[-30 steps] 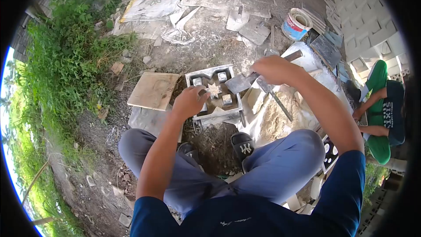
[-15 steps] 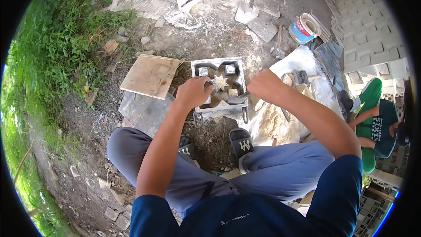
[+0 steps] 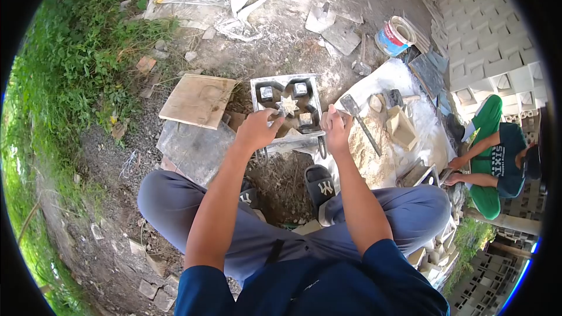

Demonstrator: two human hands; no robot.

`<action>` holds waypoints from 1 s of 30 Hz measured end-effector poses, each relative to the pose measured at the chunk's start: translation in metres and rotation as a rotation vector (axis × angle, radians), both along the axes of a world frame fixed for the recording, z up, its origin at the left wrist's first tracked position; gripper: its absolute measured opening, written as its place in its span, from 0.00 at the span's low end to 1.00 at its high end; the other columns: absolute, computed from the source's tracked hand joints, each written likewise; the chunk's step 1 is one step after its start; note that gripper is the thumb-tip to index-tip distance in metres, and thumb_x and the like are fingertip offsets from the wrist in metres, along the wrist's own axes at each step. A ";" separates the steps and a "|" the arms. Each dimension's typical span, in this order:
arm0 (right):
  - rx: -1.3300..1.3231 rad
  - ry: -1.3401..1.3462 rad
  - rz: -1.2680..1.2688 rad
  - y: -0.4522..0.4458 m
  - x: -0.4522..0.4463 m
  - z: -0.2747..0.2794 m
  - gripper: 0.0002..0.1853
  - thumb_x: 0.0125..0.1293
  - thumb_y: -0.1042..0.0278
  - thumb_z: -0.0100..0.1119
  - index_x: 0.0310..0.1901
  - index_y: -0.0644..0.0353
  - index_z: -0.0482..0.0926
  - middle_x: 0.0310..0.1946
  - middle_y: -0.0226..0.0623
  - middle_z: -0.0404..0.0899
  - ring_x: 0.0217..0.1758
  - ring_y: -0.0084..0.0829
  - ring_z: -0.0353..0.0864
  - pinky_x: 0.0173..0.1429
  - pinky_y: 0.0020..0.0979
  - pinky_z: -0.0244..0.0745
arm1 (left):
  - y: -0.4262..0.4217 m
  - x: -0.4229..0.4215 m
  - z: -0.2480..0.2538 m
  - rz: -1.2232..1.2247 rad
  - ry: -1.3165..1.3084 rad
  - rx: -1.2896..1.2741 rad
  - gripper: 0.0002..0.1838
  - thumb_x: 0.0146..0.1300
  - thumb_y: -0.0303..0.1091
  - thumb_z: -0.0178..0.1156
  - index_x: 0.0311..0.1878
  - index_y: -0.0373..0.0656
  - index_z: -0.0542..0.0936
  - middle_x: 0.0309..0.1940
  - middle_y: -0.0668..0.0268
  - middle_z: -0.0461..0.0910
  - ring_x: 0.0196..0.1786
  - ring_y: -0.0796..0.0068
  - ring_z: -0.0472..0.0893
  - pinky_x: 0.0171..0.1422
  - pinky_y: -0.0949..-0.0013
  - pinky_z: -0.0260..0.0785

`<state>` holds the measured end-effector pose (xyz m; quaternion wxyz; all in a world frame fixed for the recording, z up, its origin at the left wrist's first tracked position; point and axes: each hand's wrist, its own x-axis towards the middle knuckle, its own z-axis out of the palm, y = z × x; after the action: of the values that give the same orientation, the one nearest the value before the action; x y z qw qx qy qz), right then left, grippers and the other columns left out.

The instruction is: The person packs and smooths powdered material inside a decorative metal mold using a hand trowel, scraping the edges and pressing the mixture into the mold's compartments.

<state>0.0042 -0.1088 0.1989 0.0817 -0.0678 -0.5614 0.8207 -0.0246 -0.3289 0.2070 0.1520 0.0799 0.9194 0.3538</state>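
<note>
A square metal mould [image 3: 285,80] lies on the ground before my feet, with a pale star-shaped piece [image 3: 287,105] at its centre and small square blocks [image 3: 300,89] around it. Over the mould's lower left side is my left hand [image 3: 256,130], its thumb apart from the fingers and nothing visible between them. My right hand [image 3: 336,130] is beside the mould's lower right corner, fingers loosely bent and partly spread, with no held thing showing. Just right of it, a trowel-like tool [image 3: 364,129] rests on a heap of sandy powder [image 3: 366,167].
A wooden board [image 3: 198,100] and a grey sheet [image 3: 196,147] lie to the left. A paint bucket [image 3: 393,38] and a shovel blade [image 3: 320,19] are farther back. At right, a co-worker [image 3: 497,155] works beside a white sack [image 3: 380,79]. Patterned blocks [image 3: 497,41] are stacked beyond.
My right hand has come down and left toward the mould's corner, its fist loosening. The tool on the powder heap is now uncovered. My left hand stays at the mould. The co-worker's hands now show.
</note>
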 end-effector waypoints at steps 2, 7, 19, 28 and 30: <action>0.012 -0.041 -0.177 -0.004 0.004 0.008 0.25 0.75 0.66 0.60 0.17 0.59 0.65 0.14 0.25 0.63 0.19 0.19 0.58 0.25 0.29 0.52 | -0.001 0.006 -0.006 -0.032 -0.014 -0.042 0.24 0.70 0.56 0.58 0.59 0.50 0.82 0.51 0.56 0.86 0.57 0.51 0.83 0.60 0.50 0.75; 0.247 0.017 -0.132 -0.003 -0.003 0.018 0.27 0.78 0.65 0.56 0.17 0.57 0.64 0.14 0.22 0.60 0.17 0.16 0.54 0.23 0.27 0.46 | 0.000 -0.006 0.003 -0.024 -0.112 -0.102 0.25 0.70 0.54 0.60 0.61 0.47 0.81 0.54 0.54 0.85 0.58 0.51 0.82 0.61 0.53 0.75; 0.367 0.254 -0.179 0.004 -0.004 -0.031 0.22 0.79 0.70 0.51 0.23 0.59 0.61 0.13 0.27 0.59 0.16 0.20 0.55 0.21 0.29 0.50 | -0.016 -0.028 -0.040 0.080 0.075 -0.114 0.21 0.69 0.47 0.62 0.59 0.46 0.80 0.58 0.55 0.79 0.63 0.47 0.76 0.63 0.49 0.72; 0.291 0.121 -0.215 0.013 -0.002 -0.018 0.13 0.76 0.73 0.57 0.32 0.62 0.66 0.17 0.27 0.66 0.18 0.17 0.60 0.22 0.25 0.57 | -0.005 -0.027 -0.064 0.158 0.022 -0.067 0.42 0.70 0.50 0.61 0.79 0.42 0.54 0.67 0.41 0.69 0.66 0.35 0.71 0.71 0.45 0.64; 0.282 0.066 -0.191 0.007 0.001 -0.015 0.10 0.76 0.74 0.57 0.37 0.61 0.67 0.17 0.27 0.65 0.18 0.16 0.60 0.22 0.24 0.57 | -0.006 -0.024 -0.071 0.142 -0.008 -0.065 0.43 0.70 0.51 0.60 0.79 0.41 0.54 0.68 0.40 0.68 0.67 0.34 0.70 0.71 0.45 0.64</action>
<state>0.0048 -0.1014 0.1834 0.1864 -0.0820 -0.6591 0.7240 -0.0488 -0.3344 0.1362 0.1328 0.0080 0.9332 0.3339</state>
